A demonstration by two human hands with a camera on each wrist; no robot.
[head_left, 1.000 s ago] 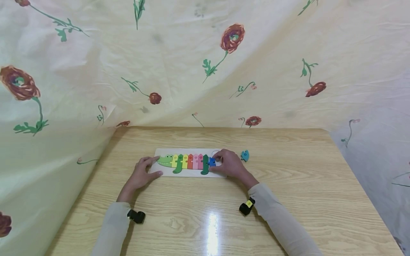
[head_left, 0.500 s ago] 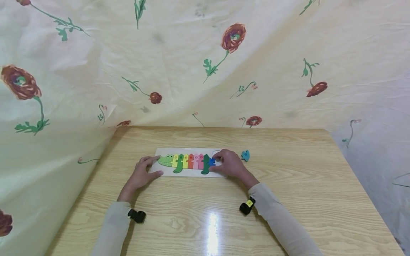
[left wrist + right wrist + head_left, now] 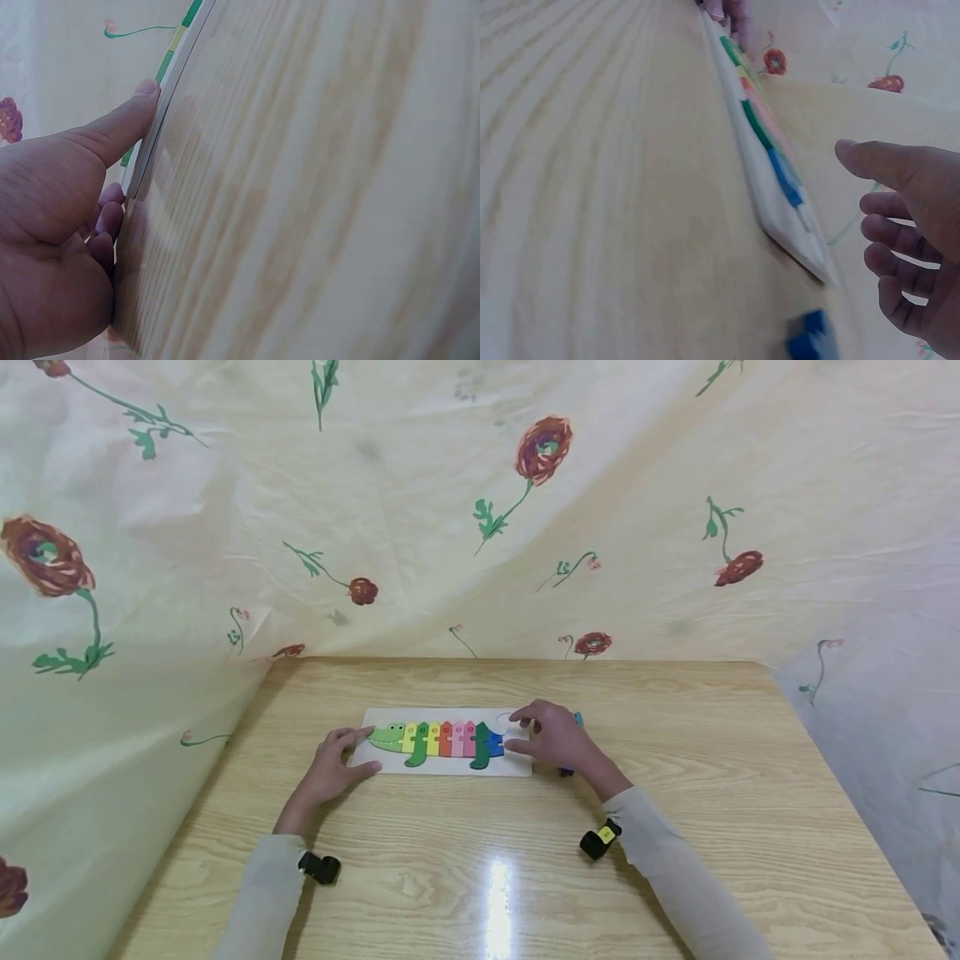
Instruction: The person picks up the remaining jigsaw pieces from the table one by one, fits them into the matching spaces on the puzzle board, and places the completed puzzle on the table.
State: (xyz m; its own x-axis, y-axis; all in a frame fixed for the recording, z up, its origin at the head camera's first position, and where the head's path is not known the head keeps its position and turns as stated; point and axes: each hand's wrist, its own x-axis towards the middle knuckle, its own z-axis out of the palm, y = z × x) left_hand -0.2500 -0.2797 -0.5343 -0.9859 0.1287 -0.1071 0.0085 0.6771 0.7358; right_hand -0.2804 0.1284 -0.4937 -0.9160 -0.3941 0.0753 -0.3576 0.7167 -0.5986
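Note:
A white puzzle board (image 3: 442,767) lies on the table with a coloured crocodile of interlocking pieces on it. My left hand (image 3: 327,767) holds the board's left end, index fingertip at the green head (image 3: 387,738) and thumb along the near side. In the left wrist view the thumb presses the board's edge (image 3: 142,172), other fingers curling at its end. Over the board's right end hovers my right hand (image 3: 558,739), thumb and fingers apart, nothing between them. Just left of it, a blue piece (image 3: 496,744) sits against the dark green leg piece (image 3: 480,753).
Partly hidden behind the right hand, a light blue piece (image 3: 580,719) lies right of the board. A darker blue piece (image 3: 566,772) shows below that hand, on the wooden table (image 3: 420,877). Flowered cloth (image 3: 420,527) hangs behind the table and at its sides.
My right hand has let go of the blue piece and drawn back to the right, partly covering the light blue piece. The darker blue piece has come into view. The left hand stays put.

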